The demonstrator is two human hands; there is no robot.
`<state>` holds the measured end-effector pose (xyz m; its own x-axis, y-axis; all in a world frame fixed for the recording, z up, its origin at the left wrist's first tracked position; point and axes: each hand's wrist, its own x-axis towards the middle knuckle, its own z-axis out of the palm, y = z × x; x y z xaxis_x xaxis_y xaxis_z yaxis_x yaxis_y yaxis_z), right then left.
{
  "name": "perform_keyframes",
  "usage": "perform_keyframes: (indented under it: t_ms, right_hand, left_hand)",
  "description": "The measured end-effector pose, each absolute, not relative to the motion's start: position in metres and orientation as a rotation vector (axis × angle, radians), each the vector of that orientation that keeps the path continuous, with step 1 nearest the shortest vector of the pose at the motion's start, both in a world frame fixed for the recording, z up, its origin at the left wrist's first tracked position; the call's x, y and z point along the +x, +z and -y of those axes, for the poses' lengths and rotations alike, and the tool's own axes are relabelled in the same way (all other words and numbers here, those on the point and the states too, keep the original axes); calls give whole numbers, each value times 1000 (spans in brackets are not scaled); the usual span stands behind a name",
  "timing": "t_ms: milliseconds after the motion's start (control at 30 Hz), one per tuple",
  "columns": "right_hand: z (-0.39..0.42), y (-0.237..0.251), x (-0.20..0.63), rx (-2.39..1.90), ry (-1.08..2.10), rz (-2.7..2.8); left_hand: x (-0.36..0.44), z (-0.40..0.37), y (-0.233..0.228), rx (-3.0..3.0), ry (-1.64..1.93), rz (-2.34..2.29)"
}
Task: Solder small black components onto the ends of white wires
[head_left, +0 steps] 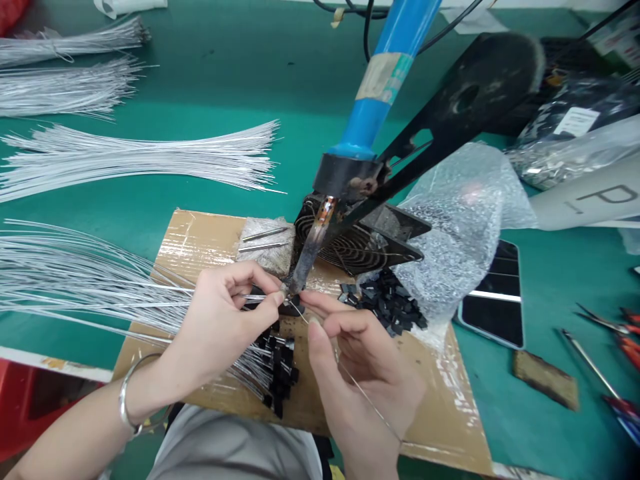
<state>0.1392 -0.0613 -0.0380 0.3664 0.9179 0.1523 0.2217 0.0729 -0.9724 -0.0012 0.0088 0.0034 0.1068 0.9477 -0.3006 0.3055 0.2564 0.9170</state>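
Beneath the tip of a blue-handled soldering iron (387, 73), held in a black stand (450, 107), both my hands meet. My left hand (230, 303) pinches the end of a thin grey wire (245, 298); the small part at its fingertips is mostly hidden. My right hand (360, 360) is closed on a strand of solder wire (367, 398), whose end reaches the iron's tip (303, 263). Below my hands lies a bundle of grey wires with black connectors (280, 377) on their ends. Loose black connectors (390, 303) are piled right of the tip.
Cardboard (445, 413) covers the work spot. A round-grilled fan (350, 247) stands behind the iron. Wire bundles (150, 157) lie at left. On the right are a bubble-wrap bag (450, 227), a phone (493, 313), a brown block (545, 379) and pliers (613, 325).
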Motion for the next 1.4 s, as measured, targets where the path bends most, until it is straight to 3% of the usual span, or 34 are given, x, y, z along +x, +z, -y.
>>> perform_keyframes:
  t_ms: [1400]
  right_hand:
    - [61,-42,137,-1394,664,1157]
  left_hand:
    - [0,-8,3,1293,720,-1432]
